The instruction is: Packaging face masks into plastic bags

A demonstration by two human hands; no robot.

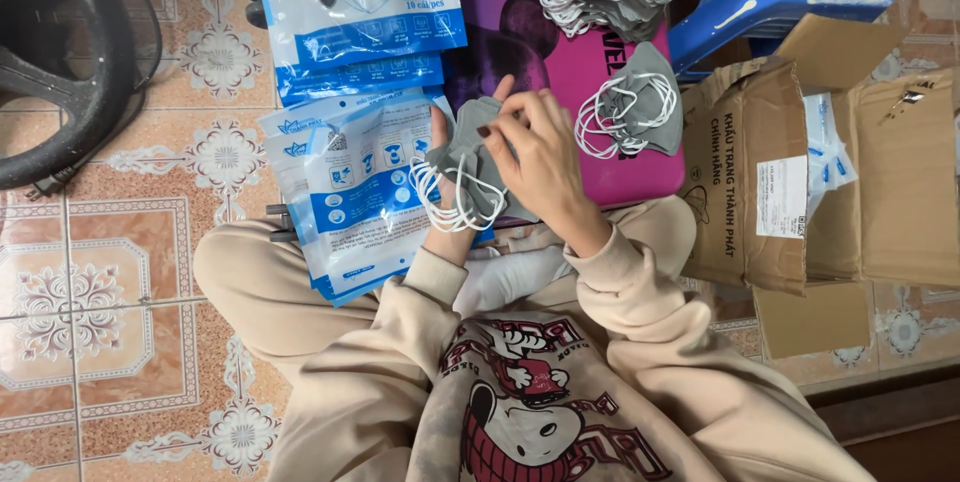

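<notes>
Grey face masks (470, 167) sit as a small folded stack between both hands, above the person's lap and over the near edge of a magenta-and-purple board (590, 72). The stack's long axis runs roughly up and down the picture, tilted slightly left at the top, with white ear loops (440, 204) hanging off its lower left side. The left hand (445, 157) grips the stack from behind, thumb against its left edge. The right hand (540, 157) pinches the stack's upper edge with its fingertips.

Blue-and-white flat pouches (345, 192) lie fanned on the tiled floor (120, 282) just left of the hands, with more pouches (355, 2) higher up. Another grey mask (640, 102) rests on the board. An open brown cardboard box (770, 172) with a white rectangular label stands to the right.
</notes>
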